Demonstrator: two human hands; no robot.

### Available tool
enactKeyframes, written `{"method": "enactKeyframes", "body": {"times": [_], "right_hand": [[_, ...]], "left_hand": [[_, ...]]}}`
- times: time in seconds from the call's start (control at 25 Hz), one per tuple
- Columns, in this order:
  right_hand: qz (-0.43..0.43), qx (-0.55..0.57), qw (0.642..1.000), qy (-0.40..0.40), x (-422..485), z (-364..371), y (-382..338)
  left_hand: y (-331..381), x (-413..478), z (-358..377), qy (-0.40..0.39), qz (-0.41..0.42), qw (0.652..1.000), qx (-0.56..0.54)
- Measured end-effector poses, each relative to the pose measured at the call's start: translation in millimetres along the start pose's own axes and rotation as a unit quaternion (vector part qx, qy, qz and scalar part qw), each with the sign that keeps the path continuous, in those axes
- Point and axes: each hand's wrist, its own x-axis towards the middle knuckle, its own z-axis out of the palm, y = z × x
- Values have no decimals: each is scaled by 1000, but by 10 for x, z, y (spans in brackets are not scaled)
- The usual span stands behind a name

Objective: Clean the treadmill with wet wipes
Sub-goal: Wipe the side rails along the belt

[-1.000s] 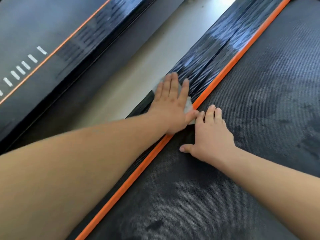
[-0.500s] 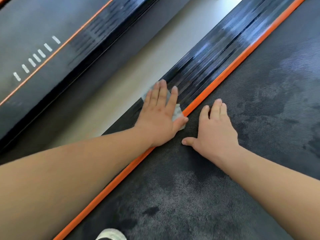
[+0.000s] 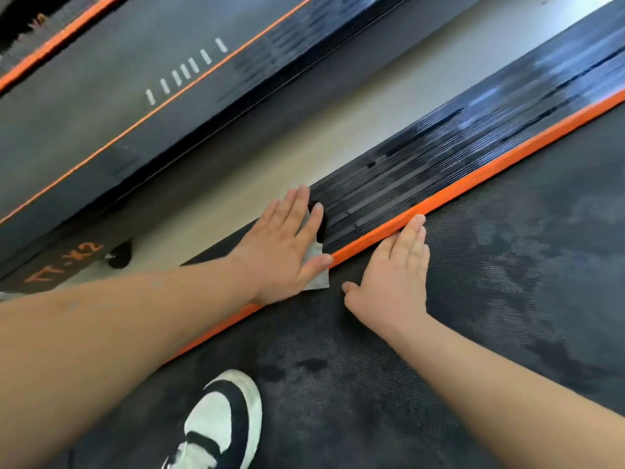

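In the head view, the left hand (image 3: 287,248) lies flat with straight fingers and presses a grey wet wipe (image 3: 318,279) on the near end of the treadmill side rail (image 3: 422,170), beside the orange strip (image 3: 473,177). The right hand (image 3: 392,282) rests flat and open on the belt (image 3: 507,299), and its fingertips touch the strip. A shoe (image 3: 223,421) stands on the belt's near edge.

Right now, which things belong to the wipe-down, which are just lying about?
Job: left hand, wet wipe under it, ribbed side rail, orange strip, belt, right hand resting on it.
Not job: shoe, neighbouring treadmill, floor.
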Motion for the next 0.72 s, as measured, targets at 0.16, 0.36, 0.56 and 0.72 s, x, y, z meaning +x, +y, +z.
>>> {"method": "enactKeyframes", "body": {"times": [0.16, 0.36, 0.56, 0.72], "right_hand": [[2, -1, 1000, -21, 64, -25, -1], [-32, -2, 999, -25, 30, -18, 126], [-19, -21, 999, -28, 52, 45, 79], [-20, -35, 999, -15, 54, 31, 125]], "left_hand": [[5, -165, -250, 19, -46, 999, -17], [29, -441, -270, -85, -95, 991, -51], [60, -243, -95, -40, -33, 999, -6], [79, -20, 198, -39, -8, 999, 10]]}}
